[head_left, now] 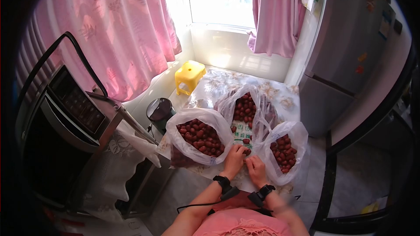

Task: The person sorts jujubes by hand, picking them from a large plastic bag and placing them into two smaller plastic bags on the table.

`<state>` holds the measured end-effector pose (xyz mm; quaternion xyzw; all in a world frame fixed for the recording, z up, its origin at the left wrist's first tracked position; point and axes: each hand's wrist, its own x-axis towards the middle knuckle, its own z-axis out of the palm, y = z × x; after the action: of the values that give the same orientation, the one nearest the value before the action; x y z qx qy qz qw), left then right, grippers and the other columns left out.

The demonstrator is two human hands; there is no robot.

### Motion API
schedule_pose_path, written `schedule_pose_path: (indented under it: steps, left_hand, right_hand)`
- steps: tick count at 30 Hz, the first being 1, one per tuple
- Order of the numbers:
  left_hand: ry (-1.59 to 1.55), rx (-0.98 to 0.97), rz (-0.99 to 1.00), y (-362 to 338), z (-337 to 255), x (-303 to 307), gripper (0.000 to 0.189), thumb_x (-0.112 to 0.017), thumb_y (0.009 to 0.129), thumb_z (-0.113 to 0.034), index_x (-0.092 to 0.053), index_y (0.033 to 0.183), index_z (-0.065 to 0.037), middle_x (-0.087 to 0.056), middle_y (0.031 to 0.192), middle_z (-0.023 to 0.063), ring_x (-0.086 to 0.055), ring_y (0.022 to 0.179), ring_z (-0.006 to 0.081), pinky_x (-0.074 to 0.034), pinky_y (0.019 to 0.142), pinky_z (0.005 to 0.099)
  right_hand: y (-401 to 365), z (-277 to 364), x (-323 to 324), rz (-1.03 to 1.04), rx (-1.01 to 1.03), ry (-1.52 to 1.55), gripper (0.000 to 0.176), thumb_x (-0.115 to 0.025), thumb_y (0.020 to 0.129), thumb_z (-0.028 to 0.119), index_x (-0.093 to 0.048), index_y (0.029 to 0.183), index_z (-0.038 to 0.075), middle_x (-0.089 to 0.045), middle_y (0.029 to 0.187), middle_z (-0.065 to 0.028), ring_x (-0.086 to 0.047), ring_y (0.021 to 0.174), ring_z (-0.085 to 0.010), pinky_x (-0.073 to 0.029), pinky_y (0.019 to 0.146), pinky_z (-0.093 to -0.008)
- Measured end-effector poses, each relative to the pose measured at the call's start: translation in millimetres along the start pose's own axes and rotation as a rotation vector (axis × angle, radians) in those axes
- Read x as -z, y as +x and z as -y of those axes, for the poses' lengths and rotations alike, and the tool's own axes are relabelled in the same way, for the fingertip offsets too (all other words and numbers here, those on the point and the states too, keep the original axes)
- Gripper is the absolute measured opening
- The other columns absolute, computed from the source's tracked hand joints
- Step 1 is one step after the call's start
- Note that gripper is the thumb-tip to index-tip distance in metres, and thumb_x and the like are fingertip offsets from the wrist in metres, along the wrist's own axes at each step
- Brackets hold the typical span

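My left hand (235,161) is closed, its fingertips at a dark red date (247,152). Close beside it, my right hand (256,169) has its fingers pinched together; whatever they hold is too small to make out. Left of my hands stands a large open plastic bag of red dates (200,138). Another bag of dates (245,108) lies open behind them, with a loose date (246,141) on its green-printed front. To the right, a smaller white bag (273,172) holds fewer dates (283,153).
The bags stand on a table with a flowered cloth (286,98). A yellow stool (190,74) and a dark round-lidded container (160,110) are beyond its left side. A microwave (65,122) is at the left, a grey fridge (345,39) at the right. Pink curtains (109,30) hang by the window.
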<state>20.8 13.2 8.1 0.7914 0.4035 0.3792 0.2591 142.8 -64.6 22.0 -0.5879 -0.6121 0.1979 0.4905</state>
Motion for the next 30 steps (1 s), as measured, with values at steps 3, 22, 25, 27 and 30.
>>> schedule_pose_path:
  steps: [3, 22, 25, 27, 30]
  left_hand:
    - [-0.03, -0.004, -0.058, -3, 1, -1, 0.034, -0.067, 0.077, 0.003, -0.066, 0.111, -0.005, -0.064, 0.108, 0.0117, -0.06, 0.103, 0.034, -0.05, 0.089, 0.043]
    - [0.046, -0.113, -0.043, -10, 0, 2, 0.047, -0.065, 0.076, 0.004, -0.066, 0.121, -0.01, -0.059, 0.118, 0.012, -0.058, 0.111, 0.034, -0.05, 0.092, 0.0425]
    - [-0.001, -0.07, -0.046, -13, 3, -1, 0.045, -0.065, 0.077, 0.003, -0.067, 0.12, -0.01, -0.059, 0.114, 0.012, -0.059, 0.108, 0.0335, -0.051, 0.089, 0.0415]
    - [-0.013, -0.055, -0.055, -13, 1, 0, 0.043, -0.065, 0.078, 0.002, -0.067, 0.119, -0.01, -0.059, 0.112, 0.012, -0.06, 0.105, 0.0332, -0.051, 0.087, 0.0411]
    - [0.029, -0.045, -0.059, -12, -3, 3, 0.04, -0.067, 0.078, 0.001, -0.068, 0.116, -0.009, -0.058, 0.108, 0.0123, -0.06, 0.102, 0.0331, -0.052, 0.084, 0.0408]
  right_hand:
    - [0, -2, -1, -0.013, 0.029, 0.0, 0.015, -0.059, 0.099, 0.013, -0.066, 0.094, 0.0, -0.061, 0.089, -0.0169, -0.062, 0.082, -0.0379, -0.049, 0.072, -0.0416]
    - [1, 2, 0, -0.011, 0.018, -0.009, 0.012, -0.061, 0.097, 0.011, -0.065, 0.095, 0.0, -0.061, 0.09, -0.0166, -0.062, 0.082, -0.0378, -0.049, 0.071, -0.0415]
    - [1, 3, -1, -0.018, 0.024, 0.001, 0.012, -0.062, 0.097, 0.01, -0.065, 0.095, 0.0, -0.061, 0.09, -0.0164, -0.062, 0.081, -0.0374, -0.049, 0.071, -0.0411]
    - [1, 4, 0, -0.019, 0.026, 0.004, 0.011, -0.062, 0.097, 0.01, -0.065, 0.095, 0.0, -0.061, 0.09, -0.0164, -0.062, 0.081, -0.0372, -0.049, 0.071, -0.0409]
    - [1, 3, -1, -0.017, 0.023, -0.008, 0.011, -0.062, 0.097, 0.01, -0.065, 0.095, 0.0, -0.062, 0.09, -0.0162, -0.062, 0.081, -0.037, -0.049, 0.071, -0.0409]
